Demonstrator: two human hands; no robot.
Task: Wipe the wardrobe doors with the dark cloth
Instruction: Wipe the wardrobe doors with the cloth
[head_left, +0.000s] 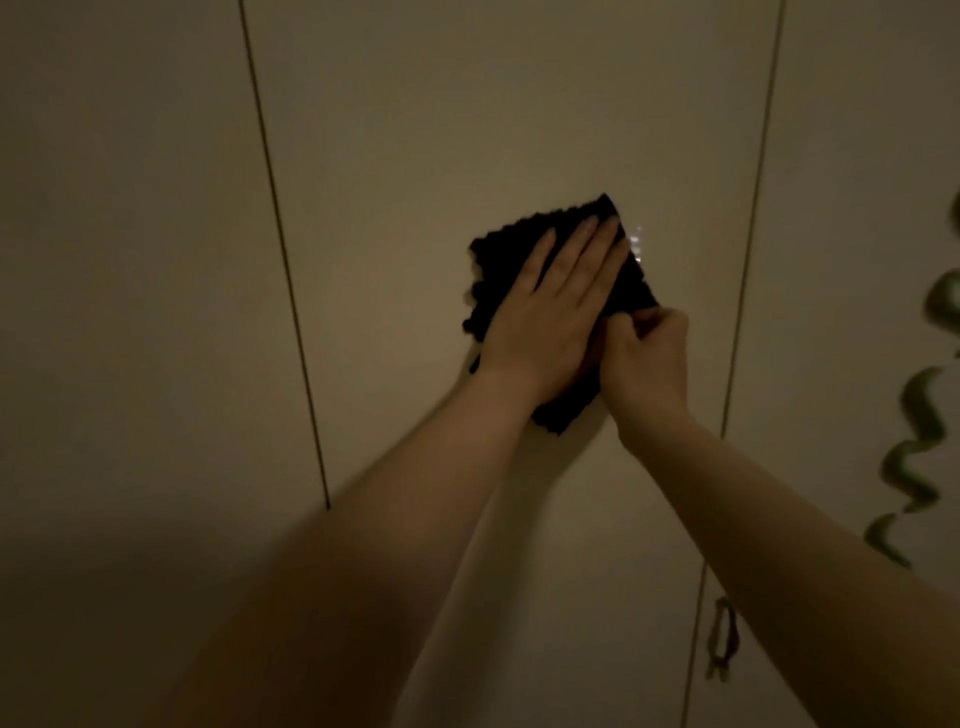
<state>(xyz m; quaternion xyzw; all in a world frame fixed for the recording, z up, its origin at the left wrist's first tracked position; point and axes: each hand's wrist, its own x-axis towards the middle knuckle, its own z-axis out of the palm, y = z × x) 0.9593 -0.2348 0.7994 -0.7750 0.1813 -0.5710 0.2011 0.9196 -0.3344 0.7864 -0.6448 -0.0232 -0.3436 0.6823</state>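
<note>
A dark, nubbly cloth (506, 260) lies flat against the middle wardrobe door (467, 130), a plain beige panel. My left hand (545, 312) presses on the cloth with its fingers straight and spread upward. Just to its right, my right hand (644, 353) pinches the cloth's right edge with curled fingers. Much of the cloth is hidden under my left palm; its lower corner shows below the wrist.
Thin vertical gaps separate the middle door from the left door (130, 260) and the right door (857, 156). A small handle (722, 644) hangs on the right door low down. A green curly garland (919, 415) dangles along the right edge.
</note>
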